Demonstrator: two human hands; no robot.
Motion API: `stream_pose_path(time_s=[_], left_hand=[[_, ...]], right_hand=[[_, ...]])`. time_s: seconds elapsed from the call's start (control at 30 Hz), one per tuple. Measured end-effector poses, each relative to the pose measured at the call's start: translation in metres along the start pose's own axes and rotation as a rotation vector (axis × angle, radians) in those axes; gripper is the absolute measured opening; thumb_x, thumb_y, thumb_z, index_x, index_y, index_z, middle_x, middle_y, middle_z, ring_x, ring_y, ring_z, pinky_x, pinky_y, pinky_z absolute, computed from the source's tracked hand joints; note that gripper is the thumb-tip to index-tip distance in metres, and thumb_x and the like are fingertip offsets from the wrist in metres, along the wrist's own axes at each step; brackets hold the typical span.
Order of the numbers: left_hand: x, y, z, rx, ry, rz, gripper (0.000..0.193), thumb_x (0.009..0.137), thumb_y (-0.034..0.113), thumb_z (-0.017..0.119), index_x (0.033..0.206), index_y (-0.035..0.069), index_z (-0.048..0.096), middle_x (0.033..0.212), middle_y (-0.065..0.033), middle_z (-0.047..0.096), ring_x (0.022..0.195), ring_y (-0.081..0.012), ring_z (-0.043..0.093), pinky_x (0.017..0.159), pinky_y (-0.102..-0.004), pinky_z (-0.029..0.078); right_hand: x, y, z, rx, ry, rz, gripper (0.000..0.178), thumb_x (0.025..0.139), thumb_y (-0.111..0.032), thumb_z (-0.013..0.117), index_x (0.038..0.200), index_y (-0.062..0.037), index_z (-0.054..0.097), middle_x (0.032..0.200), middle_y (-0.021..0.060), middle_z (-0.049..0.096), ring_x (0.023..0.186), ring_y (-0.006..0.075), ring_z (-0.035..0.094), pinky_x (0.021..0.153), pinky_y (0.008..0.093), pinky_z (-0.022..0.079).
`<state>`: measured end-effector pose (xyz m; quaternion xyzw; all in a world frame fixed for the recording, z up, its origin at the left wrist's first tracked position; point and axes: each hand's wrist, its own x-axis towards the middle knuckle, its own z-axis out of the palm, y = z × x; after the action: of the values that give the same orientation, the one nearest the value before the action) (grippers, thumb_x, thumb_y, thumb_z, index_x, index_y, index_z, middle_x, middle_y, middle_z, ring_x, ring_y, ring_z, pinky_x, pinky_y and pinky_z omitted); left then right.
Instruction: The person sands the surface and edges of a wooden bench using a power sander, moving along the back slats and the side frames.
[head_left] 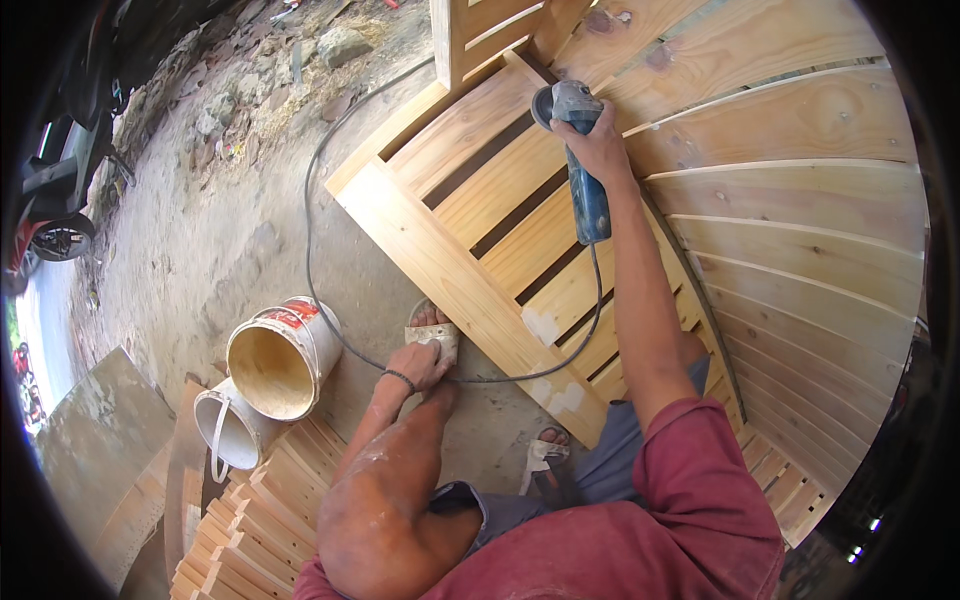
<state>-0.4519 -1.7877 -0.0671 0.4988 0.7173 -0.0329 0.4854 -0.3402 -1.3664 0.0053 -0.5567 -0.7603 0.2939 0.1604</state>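
My right hand [602, 147] is wrapped round a blue angle grinder [590, 200], just behind its grey metal head. The grinder's disc end is over the far end of a slatted wooden seat [500, 215], beside the slatted backrest [780, 190]. Whether the disc touches the wood I cannot tell. Low beside my sandalled foot [432, 322], my left hand [415, 366] has its fingers curled, with a dark bracelet at the wrist. What those fingers hold, if anything, is hidden. A black power cord [310, 230] loops from the grinder across the seat and past my left hand.
Two white buckets, a larger one [325, 345] and a smaller one [240, 440], stand to the left. Stacked wooden slats [270, 500] lie near my left leg. Rubble [230, 110] covers the ground at the far left, where a parked motorbike [60, 190] stands. Pale patches mark the seat's front board.
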Motion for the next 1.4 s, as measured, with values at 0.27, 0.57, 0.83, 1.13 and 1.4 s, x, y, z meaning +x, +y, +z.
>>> stream_pose_path(time_s=[0.27, 0.57, 0.83, 1.13, 1.4], left_hand=[[0.008, -0.013, 0.01, -0.018, -0.009, 0.038, 0.048, 0.096, 0.046, 0.053, 0.097, 0.001, 0.067, 0.094, -0.0286, 0.07, 0.091, -0.0441, 0.068, 0.082, -0.0524, 0.053], [0.002, -0.008, 0.002, -0.055, -0.034, 0.027, 0.048, 0.096, 0.047, 0.054, 0.099, 0.001, 0.065, 0.094, -0.0283, 0.07, 0.092, -0.0444, 0.067, 0.083, -0.0525, 0.052], [0.002, -0.011, -0.001, -0.073, -0.073, 0.049, 0.047, 0.096, 0.045, 0.055, 0.102, 0.0, 0.065, 0.095, -0.0285, 0.07, 0.094, -0.0439, 0.068, 0.084, -0.0519, 0.053], [-0.001, -0.006, -0.005, -0.06, -0.108, 0.031, 0.047, 0.095, 0.045, 0.057, 0.106, -0.001, 0.063, 0.098, -0.0274, 0.07, 0.096, -0.0441, 0.068, 0.086, -0.0509, 0.053], [-0.008, -0.005, -0.005, -0.052, -0.099, 0.025, 0.047, 0.095, 0.044, 0.058, 0.107, -0.001, 0.062, 0.099, -0.0275, 0.07, 0.096, -0.0439, 0.068, 0.086, -0.0513, 0.053]], right_hand=[[-0.042, 0.018, -0.023, 0.063, 0.027, 0.127, 0.102, 0.078, -0.053, 0.078, 0.146, 0.0055, 0.03, 0.13, 0.0361, 0.057, 0.124, 0.0472, 0.057, 0.104, 0.0457, 0.045], [-0.009, 0.015, -0.006, 0.051, 0.064, 0.052, 0.098, 0.078, -0.051, 0.077, 0.142, 0.0081, 0.032, 0.134, 0.0368, 0.053, 0.127, 0.0483, 0.053, 0.106, 0.0469, 0.044], [-0.037, 0.003, 0.002, -0.026, -0.068, -0.006, 0.1, 0.078, -0.053, 0.078, 0.148, 0.0, 0.028, 0.127, 0.0381, 0.057, 0.121, 0.0507, 0.057, 0.103, 0.0477, 0.046], [-0.15, -0.055, 0.038, -0.143, -0.51, -0.129, 0.096, 0.081, -0.045, 0.076, 0.151, -0.0065, 0.022, 0.11, 0.0345, 0.065, 0.103, 0.0508, 0.065, 0.091, 0.0528, 0.052], [-0.155, -0.048, 0.041, -0.141, -0.584, -0.221, 0.094, 0.08, -0.045, 0.077, 0.15, -0.0139, 0.022, 0.111, 0.0334, 0.066, 0.102, 0.0505, 0.066, 0.091, 0.0533, 0.052]])
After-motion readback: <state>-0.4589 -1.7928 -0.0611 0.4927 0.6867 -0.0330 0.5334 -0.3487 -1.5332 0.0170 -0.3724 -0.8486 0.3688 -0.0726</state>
